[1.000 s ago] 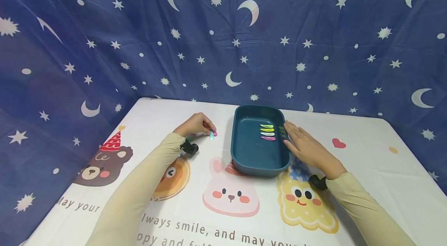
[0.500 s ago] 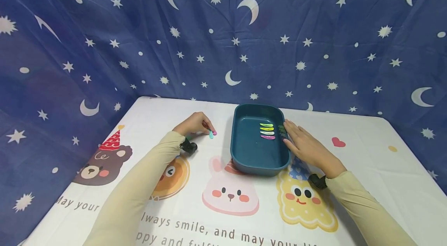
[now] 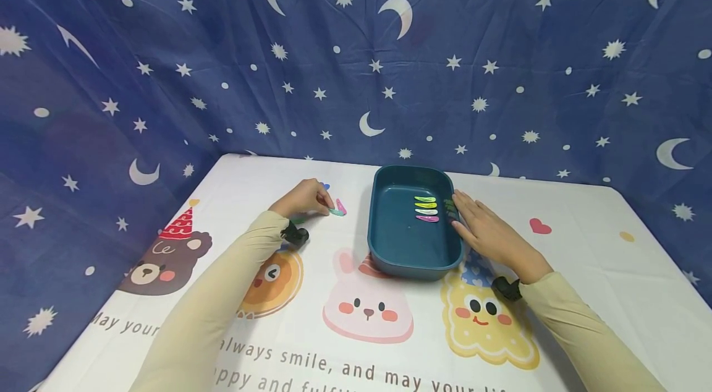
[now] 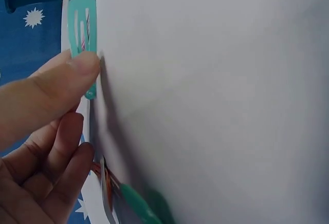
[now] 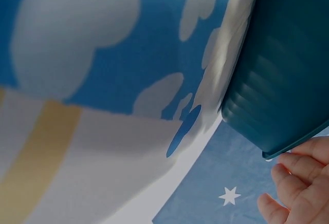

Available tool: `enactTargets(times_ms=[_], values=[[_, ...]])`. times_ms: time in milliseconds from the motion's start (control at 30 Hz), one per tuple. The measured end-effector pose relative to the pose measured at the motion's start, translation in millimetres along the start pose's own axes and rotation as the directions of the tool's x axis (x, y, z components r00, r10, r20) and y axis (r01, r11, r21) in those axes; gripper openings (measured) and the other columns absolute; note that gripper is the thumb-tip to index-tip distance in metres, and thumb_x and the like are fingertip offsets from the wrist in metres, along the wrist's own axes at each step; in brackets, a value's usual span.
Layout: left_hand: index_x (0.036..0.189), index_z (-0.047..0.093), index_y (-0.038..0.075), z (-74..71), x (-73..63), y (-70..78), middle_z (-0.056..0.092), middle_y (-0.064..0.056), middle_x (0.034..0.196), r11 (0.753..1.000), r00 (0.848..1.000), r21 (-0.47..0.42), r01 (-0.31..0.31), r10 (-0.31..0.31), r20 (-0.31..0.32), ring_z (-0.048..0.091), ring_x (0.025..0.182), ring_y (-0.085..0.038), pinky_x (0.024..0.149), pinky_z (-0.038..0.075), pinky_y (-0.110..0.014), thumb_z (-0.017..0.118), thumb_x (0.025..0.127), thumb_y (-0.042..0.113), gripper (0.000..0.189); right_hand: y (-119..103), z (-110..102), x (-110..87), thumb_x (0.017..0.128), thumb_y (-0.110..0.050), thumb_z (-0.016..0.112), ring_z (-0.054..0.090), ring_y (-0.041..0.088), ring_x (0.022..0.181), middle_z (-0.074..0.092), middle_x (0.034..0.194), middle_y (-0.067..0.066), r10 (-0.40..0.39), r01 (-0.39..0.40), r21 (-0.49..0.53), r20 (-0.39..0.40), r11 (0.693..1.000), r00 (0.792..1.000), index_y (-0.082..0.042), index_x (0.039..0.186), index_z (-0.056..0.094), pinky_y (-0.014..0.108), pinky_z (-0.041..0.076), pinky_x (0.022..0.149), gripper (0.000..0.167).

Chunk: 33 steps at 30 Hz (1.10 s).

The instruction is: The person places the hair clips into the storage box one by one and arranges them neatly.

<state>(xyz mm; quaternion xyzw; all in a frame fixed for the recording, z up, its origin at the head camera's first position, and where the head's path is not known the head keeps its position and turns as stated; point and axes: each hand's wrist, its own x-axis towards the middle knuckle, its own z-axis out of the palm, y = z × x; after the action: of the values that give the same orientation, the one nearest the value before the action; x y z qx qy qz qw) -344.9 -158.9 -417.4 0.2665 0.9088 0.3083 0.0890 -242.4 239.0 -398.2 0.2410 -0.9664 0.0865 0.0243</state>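
My left hand (image 3: pixel 308 197) pinches a teal snap hair clip (image 4: pixel 82 23) near one end, thumb on top. In the head view this teal clip (image 3: pixel 336 212) lies low over the cloth, its far end at a pink hair clip (image 3: pixel 341 205). A dark teal bin (image 3: pixel 397 248) stands to the right. Inside it lie hair clips in a column: a lime one (image 3: pixel 425 199), a yellow one (image 3: pixel 426 205), a white one (image 3: pixel 426 212) and a pink one (image 3: pixel 427 219). My right hand (image 3: pixel 495 234) rests against the bin's right side, fingers extended.
A white printed cloth (image 3: pixel 589 256) covers the table. Blue star-patterned fabric (image 3: pixel 356 70) rises behind and at the left. Near the left hand is a green patch (image 4: pixel 139 203), too unclear to tell what it is.
My left hand has shifted slightly left, and the teal clip has swung from pointing toward me to lying sideways. More of the loose pink clip shows. My right hand and the bin have kept still.
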Motion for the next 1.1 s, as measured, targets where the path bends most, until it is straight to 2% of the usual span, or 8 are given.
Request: enactTargets(times_ms=[67, 100, 133, 333, 633, 800, 967, 1100], values=[[0.075, 0.076, 0.009, 0.5, -0.4, 0.6, 0.073, -0.003, 0.074, 1.000, 1.000, 0.008, 0.021, -0.021, -0.005, 0.062, 0.070, -0.011, 0.070, 0.050, -0.025, 0.079, 0.070, 0.004, 0.007, 0, 0, -0.1, 0.098, -0.028, 0.046, 0.023, 0.039, 0.141, 0.023, 0.153, 0.024, 0.002, -0.002, 0.003, 0.001, 1.000, 1.000, 0.008, 0.145, 0.021, 0.055, 0.020, 0.113, 0.064], [0.076, 0.076, 0.006, 0.6, -1.3, 3.5, 0.073, -0.006, 0.076, 0.998, 0.998, 0.024, 0.061, -0.061, -0.002, 0.064, 0.073, -0.013, 0.074, 0.050, -0.027, 0.078, 0.071, 0.002, 0.007, 0, 0, -0.2, 0.098, -0.028, 0.046, 0.023, 0.039, 0.141, 0.023, 0.153, 0.024, 0.002, -0.002, 0.003, 0.002, 1.000, 1.000, 0.008, 0.145, 0.021, 0.055, 0.019, 0.113, 0.064], [0.077, 0.076, 0.005, 0.8, -2.1, 4.7, 0.074, -0.007, 0.078, 0.997, 0.997, 0.030, 0.073, -0.073, -0.004, 0.064, 0.074, -0.012, 0.074, 0.050, -0.026, 0.078, 0.071, 0.001, 0.008, 0, -1, -0.5, 0.098, -0.028, 0.046, 0.023, 0.039, 0.141, 0.023, 0.153, 0.024, 0.004, -0.004, 0.004, 0.003, 1.000, 1.000, 0.008, 0.145, 0.021, 0.055, 0.019, 0.113, 0.065], [0.078, 0.076, 0.005, 1.5, -6.1, 9.2, 0.074, -0.007, 0.079, 0.995, 0.995, 0.040, 0.095, -0.095, 0.003, 0.061, 0.071, -0.007, 0.069, 0.045, -0.019, 0.077, 0.071, 0.001, 0.008, 0, -1, -1.0, 0.098, -0.028, 0.046, 0.022, 0.039, 0.141, 0.022, 0.153, 0.024, 0.002, -0.002, 0.003, 0.005, 1.000, 1.000, 0.008, 0.145, 0.020, 0.056, 0.019, 0.113, 0.065], [0.087, 0.076, 0.005, -0.5, -8.1, 10.1, 0.074, -0.009, 0.091, 0.992, 0.992, -0.011, 0.123, -0.122, 0.027, 0.065, 0.084, -0.014, 0.078, 0.052, -0.027, 0.076, 0.072, -0.002, 0.017, 0, 0, -0.4, 0.098, -0.029, 0.045, 0.022, 0.039, 0.141, 0.023, 0.153, 0.024, 0.005, -0.005, 0.004, 0.002, 1.000, 1.000, 0.007, 0.146, 0.021, 0.055, 0.019, 0.113, 0.065], [0.090, 0.075, 0.004, -1.9, -7.6, 13.8, 0.074, -0.010, 0.094, 0.995, 0.994, 0.003, 0.101, -0.101, 0.047, 0.065, 0.086, -0.016, 0.080, 0.052, -0.028, 0.076, 0.072, -0.003, 0.019, 0, 0, -0.8, 0.098, -0.029, 0.045, 0.022, 0.039, 0.141, 0.022, 0.153, 0.024, 0.004, -0.004, 0.005, 0.004, 1.000, 1.000, 0.007, 0.146, 0.021, 0.055, 0.019, 0.113, 0.065], [0.087, 0.076, 0.005, -1.3, -5.0, 16.7, 0.074, -0.008, 0.092, 0.998, 0.996, 0.050, 0.047, -0.050, 0.080, 0.064, 0.084, -0.014, 0.081, 0.051, -0.028, 0.079, 0.070, 0.002, 0.017, -1, 0, -0.7, 0.098, -0.028, 0.046, 0.023, 0.039, 0.141, 0.023, 0.153, 0.024, -0.001, 0.001, 0.001, -0.004, 1.000, 1.000, 0.008, 0.145, 0.022, 0.056, 0.020, 0.112, 0.064], [0.085, 0.076, 0.005, -0.7, -2.9, 17.7, 0.074, -0.007, 0.088, 0.998, 0.995, 0.067, 0.015, -0.022, 0.096, 0.057, 0.076, -0.010, 0.074, 0.048, -0.023, 0.080, 0.070, 0.004, 0.016, -1, 0, -0.6, 0.098, -0.028, 0.046, 0.024, 0.040, 0.141, 0.024, 0.153, 0.024, -0.002, 0.002, -0.001, -0.007, 1.000, 1.000, 0.008, 0.145, 0.022, 0.056, 0.020, 0.112, 0.064]])
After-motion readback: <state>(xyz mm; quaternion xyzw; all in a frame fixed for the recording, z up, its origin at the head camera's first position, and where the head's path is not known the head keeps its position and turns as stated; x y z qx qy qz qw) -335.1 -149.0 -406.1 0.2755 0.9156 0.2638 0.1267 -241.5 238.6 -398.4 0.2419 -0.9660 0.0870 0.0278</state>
